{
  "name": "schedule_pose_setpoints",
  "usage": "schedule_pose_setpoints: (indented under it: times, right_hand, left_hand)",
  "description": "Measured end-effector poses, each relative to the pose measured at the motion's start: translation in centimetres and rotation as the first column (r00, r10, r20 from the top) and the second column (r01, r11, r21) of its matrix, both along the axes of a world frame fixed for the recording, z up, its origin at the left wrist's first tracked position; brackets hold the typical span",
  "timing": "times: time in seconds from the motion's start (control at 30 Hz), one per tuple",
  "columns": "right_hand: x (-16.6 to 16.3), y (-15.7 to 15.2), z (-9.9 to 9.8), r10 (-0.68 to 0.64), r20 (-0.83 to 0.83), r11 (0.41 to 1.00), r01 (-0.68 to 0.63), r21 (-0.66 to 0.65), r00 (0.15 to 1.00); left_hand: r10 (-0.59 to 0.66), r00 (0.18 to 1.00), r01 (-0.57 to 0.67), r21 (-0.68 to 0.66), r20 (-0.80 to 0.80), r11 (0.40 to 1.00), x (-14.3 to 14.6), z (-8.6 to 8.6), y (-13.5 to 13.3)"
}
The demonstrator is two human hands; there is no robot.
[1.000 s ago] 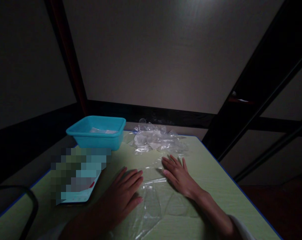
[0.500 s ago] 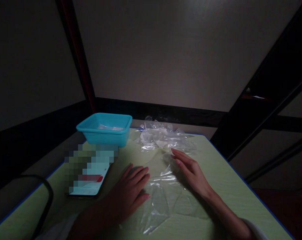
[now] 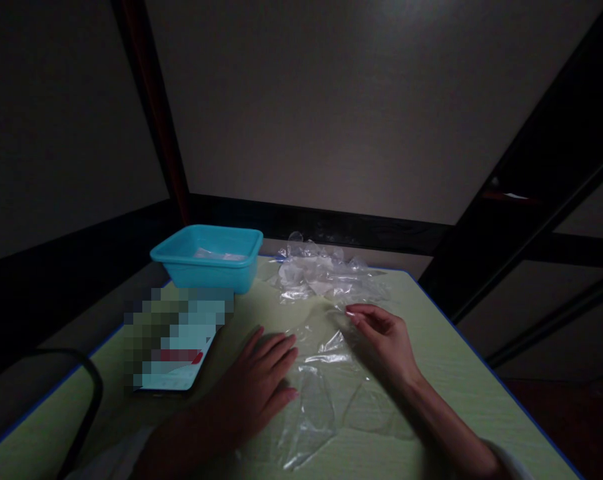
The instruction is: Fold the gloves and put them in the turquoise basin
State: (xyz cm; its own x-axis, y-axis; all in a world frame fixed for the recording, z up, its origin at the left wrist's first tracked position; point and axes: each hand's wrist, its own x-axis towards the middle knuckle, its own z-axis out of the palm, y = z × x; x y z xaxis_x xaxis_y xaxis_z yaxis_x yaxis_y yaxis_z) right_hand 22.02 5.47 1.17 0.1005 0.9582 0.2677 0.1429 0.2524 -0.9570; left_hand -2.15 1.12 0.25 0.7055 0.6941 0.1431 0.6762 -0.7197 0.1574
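A thin clear plastic piece (image 3: 308, 417), which looks like a disposable glove, lies spread over the table in front of me. My left hand (image 3: 261, 380) rests palm down at its left edge, fingers stretched and slightly apart. At the far right end, my right hand (image 3: 384, 337) pinches the film between thumb and fingertips, its wrist raised. Just beyond it is a crumpled heap of similar clear plastic (image 3: 326, 273), with something white inside or under it.
A turquoise plastic basin (image 3: 208, 263) with some whitish plastic in it stands at the back left. In front of it lies a phone (image 3: 181, 353), its screen lit and partly pixelated. A dark cable (image 3: 94, 393) curves at left. The pale green table (image 3: 481, 400) has a blue edge and meets a wall.
My right hand has closed from loosely extended fingers into a pinch on the film, its wrist lifting a little. My left hand has stayed in place.
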Motion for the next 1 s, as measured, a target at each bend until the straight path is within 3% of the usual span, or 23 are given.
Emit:
schedule_pose_setpoints:
  times: [0.4,0.67,1.0]
  right_hand:
    - [0.33,0.3,-0.44,-0.091,-0.012,0.996,0.091,-0.011,0.996]
    - [0.04,0.22,-0.27,0.002,0.104,1.0,-0.001,-0.015,0.995]
    - [-0.02,-0.06,-0.77,0.093,0.237,0.994,-0.077,-0.076,0.967]
  left_hand:
    - [0.011,1.0,-0.011,-0.045,-0.018,0.999,0.19,0.88,-0.19]
    - [0.086,0.993,-0.086,-0.01,0.086,0.996,0.21,0.64,0.08]
    - [0.105,0.994,-0.105,0.001,-0.044,0.994,0.37,0.58,0.11]
